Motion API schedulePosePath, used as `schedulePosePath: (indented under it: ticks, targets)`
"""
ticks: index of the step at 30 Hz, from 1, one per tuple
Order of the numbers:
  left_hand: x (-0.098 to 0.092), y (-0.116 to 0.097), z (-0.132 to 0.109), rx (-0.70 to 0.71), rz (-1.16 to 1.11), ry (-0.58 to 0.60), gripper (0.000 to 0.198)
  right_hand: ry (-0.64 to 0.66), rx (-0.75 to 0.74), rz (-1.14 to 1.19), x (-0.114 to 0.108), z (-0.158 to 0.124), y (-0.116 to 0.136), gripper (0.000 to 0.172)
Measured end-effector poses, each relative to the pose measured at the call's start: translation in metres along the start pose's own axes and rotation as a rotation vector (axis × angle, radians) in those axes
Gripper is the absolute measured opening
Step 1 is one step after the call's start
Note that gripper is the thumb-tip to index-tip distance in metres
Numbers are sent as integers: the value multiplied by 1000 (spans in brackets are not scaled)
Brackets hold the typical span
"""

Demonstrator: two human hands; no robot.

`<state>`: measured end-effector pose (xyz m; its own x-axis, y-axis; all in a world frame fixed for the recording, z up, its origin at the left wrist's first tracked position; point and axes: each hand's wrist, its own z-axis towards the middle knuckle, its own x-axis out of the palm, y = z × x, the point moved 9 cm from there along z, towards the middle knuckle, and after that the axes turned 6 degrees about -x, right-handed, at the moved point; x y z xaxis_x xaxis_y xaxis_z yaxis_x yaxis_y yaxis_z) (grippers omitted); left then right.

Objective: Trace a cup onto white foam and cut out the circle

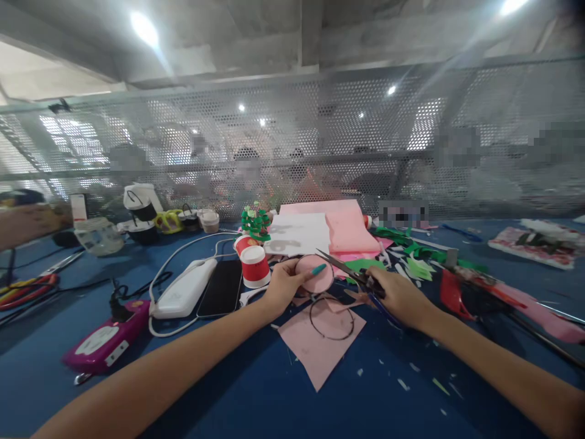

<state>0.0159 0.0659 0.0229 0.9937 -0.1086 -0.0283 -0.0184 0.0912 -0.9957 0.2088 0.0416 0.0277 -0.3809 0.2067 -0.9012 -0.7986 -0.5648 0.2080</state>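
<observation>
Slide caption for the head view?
Left hand holds a round pink paper piece; right hand holds scissors above a blue table.

You've got two overhead lights point(144, 28) flaring and streaking, plus small glints in the hazy mesh screen point(311, 134) past the far edge of your blue table point(219, 390). Surface is dimmish, soft shadow on the white sheet point(299, 228) near that edge; left and right edges stretch wide-angle and go soft, pixel blocks cover patches beyond the far edge.
</observation>
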Motion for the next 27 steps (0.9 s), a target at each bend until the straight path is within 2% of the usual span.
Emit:
schedulePosePath:
  ticks: [27]
  targets:
    - [8,-1,-2,-12,-14,45,32,-4,-86,-78,-2,0,9,20]
